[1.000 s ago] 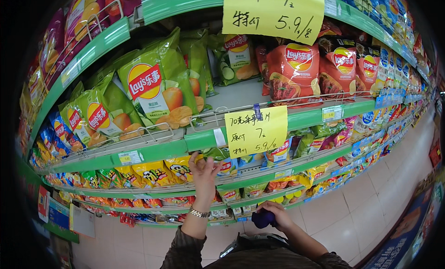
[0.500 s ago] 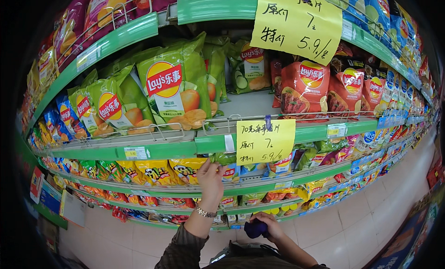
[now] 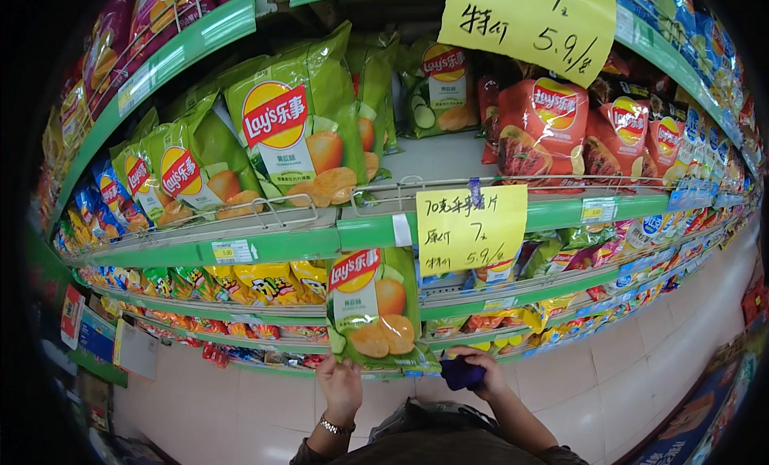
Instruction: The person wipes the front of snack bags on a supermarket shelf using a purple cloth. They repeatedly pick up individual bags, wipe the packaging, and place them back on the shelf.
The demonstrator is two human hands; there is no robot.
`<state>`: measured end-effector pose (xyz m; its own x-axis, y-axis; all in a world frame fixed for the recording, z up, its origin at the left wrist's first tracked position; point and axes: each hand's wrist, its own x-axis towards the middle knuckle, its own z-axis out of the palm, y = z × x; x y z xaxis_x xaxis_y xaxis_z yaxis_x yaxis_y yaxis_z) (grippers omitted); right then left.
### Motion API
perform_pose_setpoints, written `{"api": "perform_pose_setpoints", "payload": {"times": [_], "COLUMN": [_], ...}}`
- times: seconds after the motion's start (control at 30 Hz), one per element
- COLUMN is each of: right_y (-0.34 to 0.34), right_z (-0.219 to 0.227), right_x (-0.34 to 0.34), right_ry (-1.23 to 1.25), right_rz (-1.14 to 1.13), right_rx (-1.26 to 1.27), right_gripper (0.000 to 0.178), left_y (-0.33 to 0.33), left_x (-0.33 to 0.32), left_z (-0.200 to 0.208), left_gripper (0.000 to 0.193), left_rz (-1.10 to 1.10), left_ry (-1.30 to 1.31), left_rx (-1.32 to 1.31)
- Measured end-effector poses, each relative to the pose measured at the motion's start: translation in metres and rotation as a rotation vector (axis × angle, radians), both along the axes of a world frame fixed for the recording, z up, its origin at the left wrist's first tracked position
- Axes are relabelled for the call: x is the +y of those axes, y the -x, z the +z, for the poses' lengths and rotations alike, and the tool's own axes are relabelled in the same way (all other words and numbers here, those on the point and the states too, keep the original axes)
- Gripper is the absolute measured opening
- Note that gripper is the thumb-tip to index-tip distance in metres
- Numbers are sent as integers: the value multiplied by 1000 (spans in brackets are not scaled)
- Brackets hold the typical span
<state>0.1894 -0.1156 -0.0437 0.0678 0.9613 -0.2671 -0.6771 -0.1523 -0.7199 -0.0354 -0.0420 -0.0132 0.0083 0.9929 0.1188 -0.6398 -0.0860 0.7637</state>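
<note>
1. Glossy green foil chip bag is held up above a shop aisle's pale tiled floor.
2. Ahead stands green-edged metal shelving packed with snacks; the bag's upper end appears to pass behind one shelf lip.
3. The bag lies ahead and rightward of the nearer left hand, long axis running away from the body.
4. Left grip: clamped on the bag's lower left corner.
5. Right grip: the right hand is closed around a dark purple bundle, near the lower right corner; whether touching, I cannot tell.

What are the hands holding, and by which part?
Left hand: green chip bag, by its lower left corner. Right hand: dark purple item; exact grip point unclear.
</note>
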Motion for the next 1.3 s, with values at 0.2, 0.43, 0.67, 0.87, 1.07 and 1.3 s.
{"api": "perform_pose_setpoints", "payload": {"times": [0.2, 0.43, 0.67, 0.87, 1.07, 1.3], "right_y": [2, 10, -4, -5, -34, -43], "right_z": [14, 16, 9, 40, 61, 88], "right_x": [16, 22, 10, 4, -7, -27], "right_ry": [-343, -244, -349, -521, -604, -510], "right_rz": [395, 422, 444, 434, 190, -111], "right_rx": [-239, -506, -722, -849, -564, -399], "right_gripper": [74, 61, 54, 54, 61, 58], "left_y": [20, 40, 47, -2, -45, -74], "left_x": [-22, -35, -18, -9, 19, 63], "left_z": [-27, -18, 25, 77, 131, 242], "left_gripper": [24, 38, 77, 78, 61, 57], "left_rz": [81, -251, -343, -479, -510, -393], "left_ry": [-354, -448, -217, -516, -364, -261], "left_rx": [557, 791, 553, 949, 698, 619]}}
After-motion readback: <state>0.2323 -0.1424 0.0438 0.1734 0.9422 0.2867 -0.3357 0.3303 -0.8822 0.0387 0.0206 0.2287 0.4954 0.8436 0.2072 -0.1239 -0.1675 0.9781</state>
